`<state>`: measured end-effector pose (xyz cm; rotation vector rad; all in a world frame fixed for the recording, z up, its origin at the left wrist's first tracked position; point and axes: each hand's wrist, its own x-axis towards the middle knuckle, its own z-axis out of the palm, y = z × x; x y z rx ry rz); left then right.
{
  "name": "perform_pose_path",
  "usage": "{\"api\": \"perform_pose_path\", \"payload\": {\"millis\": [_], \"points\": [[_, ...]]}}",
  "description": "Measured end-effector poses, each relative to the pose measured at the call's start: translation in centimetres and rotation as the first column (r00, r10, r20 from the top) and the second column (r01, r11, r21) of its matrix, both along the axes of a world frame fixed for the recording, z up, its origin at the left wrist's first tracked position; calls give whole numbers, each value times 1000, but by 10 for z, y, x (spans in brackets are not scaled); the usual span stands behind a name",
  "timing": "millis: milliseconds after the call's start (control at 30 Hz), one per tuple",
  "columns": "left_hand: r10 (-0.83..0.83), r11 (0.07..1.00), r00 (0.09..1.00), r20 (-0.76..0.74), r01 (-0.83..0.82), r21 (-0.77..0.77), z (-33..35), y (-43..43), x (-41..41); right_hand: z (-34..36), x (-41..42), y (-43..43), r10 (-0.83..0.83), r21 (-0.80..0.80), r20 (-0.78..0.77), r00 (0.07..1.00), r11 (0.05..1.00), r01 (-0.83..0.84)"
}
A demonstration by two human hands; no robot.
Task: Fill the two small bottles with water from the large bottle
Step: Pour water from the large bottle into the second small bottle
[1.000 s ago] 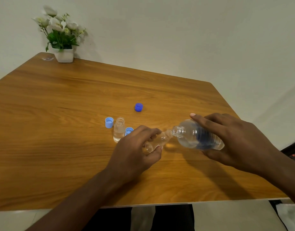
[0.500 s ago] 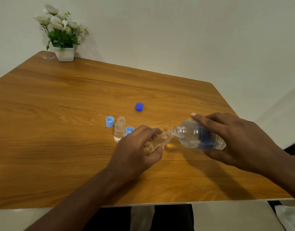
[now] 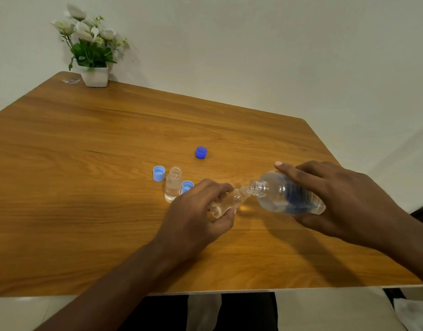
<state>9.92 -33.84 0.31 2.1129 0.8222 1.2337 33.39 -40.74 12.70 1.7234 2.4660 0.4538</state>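
Indoors, over a wooden table (image 3: 110,139) against a pale wall (image 3: 253,44), left grip (image 3: 196,211) holds small bottle (image 3: 229,203), right grip (image 3: 344,201) large bottle (image 3: 284,197).

**Bare hands and forearms, black legwear**

Both hands are uncovered from fingertips to wrist: the left hand (image 3: 196,211) and the right hand (image 3: 344,201). The left forearm (image 3: 115,283) is bare as far as the lower frame edge, the right forearm (image 3: 411,247) as far as the right edge. The nail on the right index fingertip (image 3: 278,163) is trimmed short. Below the near edge of the brown wooden worktop (image 3: 86,187), two legs in black fabric (image 3: 248,311) show, side by side.
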Motion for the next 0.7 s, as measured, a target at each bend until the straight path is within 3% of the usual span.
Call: {"api": "perform_pose_path", "payload": {"millis": [700], "points": [[-5, 1000, 1000, 7, 5, -4, 0, -1, 0, 3, -1, 0, 0, -2, 15, 1000, 1000, 0]]}}
